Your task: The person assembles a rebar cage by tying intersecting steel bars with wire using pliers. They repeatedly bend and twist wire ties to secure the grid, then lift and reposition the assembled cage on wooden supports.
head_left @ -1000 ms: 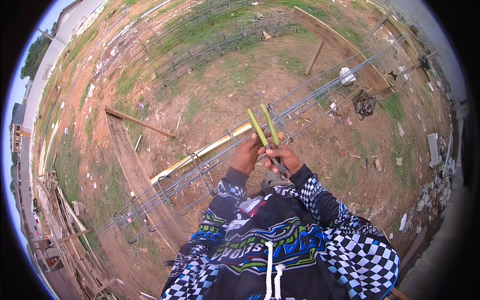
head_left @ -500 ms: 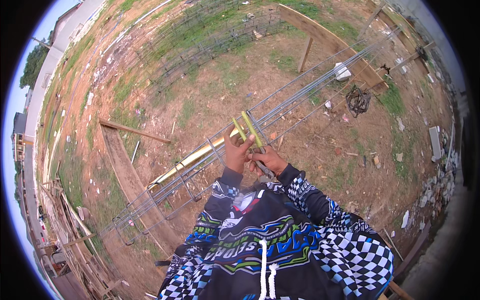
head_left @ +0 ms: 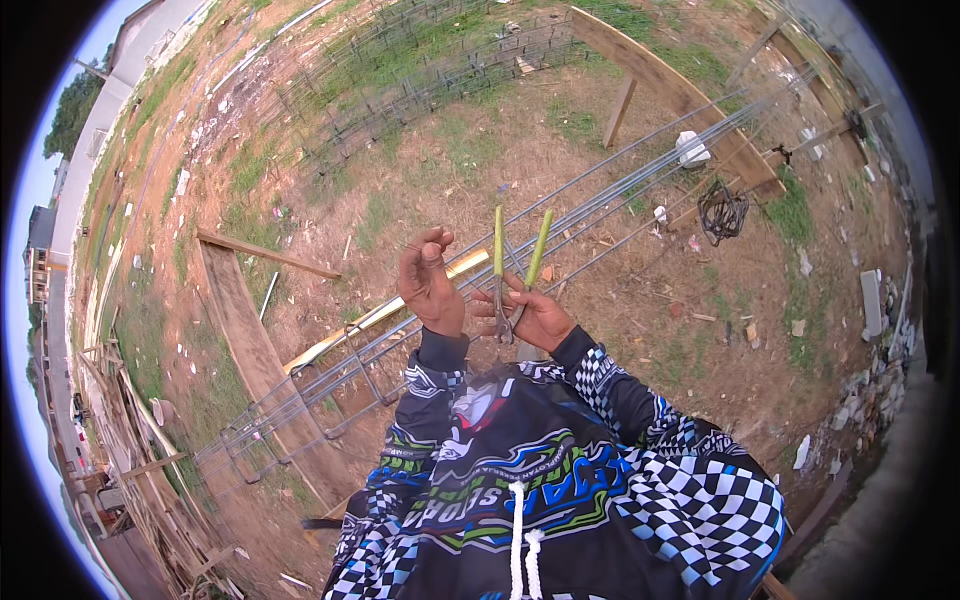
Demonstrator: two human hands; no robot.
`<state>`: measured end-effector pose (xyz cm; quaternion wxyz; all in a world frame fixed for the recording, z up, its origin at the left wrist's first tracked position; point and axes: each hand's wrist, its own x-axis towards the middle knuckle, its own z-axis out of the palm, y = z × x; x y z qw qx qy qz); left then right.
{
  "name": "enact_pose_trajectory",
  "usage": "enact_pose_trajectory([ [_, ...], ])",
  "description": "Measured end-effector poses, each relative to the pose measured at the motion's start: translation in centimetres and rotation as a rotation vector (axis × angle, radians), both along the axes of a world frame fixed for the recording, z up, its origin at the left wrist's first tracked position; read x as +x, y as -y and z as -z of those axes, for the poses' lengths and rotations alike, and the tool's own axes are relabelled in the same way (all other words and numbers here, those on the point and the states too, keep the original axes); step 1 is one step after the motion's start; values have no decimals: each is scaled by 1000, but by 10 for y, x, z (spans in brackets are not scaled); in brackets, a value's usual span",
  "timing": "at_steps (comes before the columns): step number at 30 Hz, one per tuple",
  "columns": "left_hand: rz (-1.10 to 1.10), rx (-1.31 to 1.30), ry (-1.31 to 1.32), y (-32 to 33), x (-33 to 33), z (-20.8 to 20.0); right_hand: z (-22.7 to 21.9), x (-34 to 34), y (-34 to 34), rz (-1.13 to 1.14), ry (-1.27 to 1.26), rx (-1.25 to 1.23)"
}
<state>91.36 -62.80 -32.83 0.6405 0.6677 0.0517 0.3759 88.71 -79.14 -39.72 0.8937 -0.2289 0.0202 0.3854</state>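
A bundle of steel bars [head_left: 640, 178] runs from near left to far right, partly hidden behind both hands, its far end hard to make out. The left hand [head_left: 432, 288] curls loosely, fingers apart from the palm. The right hand [head_left: 542, 318] clamps green-handled pincers [head_left: 499, 252], covering part of one handle.

Brown earth [head_left: 640, 345], patched with grass [head_left: 375, 215], bears a left wooden board [head_left: 252, 345] and a right wooden board [head_left: 680, 92], with a steel rebar cage [head_left: 640, 181] lying across both. Directly on the soil are a white block [head_left: 692, 150], tangled dark wire [head_left: 723, 213], a pale slab [head_left: 871, 304], rubble [head_left: 862, 400] and heaped timber [head_left: 140, 435].
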Motion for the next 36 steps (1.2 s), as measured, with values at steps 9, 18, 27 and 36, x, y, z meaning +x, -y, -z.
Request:
enact_pose_trajectory([
  [9, -181, -112, -385, -135, -20, 22, 38, 106, 102, 240, 910, -2163],
  [18, -263, 127, -216, -85, -54, 31, -29, 47, -28, -384, 308, -830],
  [27, 194, 1047, -205, -85, -113, 33, -2, 29, -116, -339, 248, -745],
  [36, -39, 802, -706, -202, -75, 87, 42, 27, -146, -434, 1099, -1611],
])
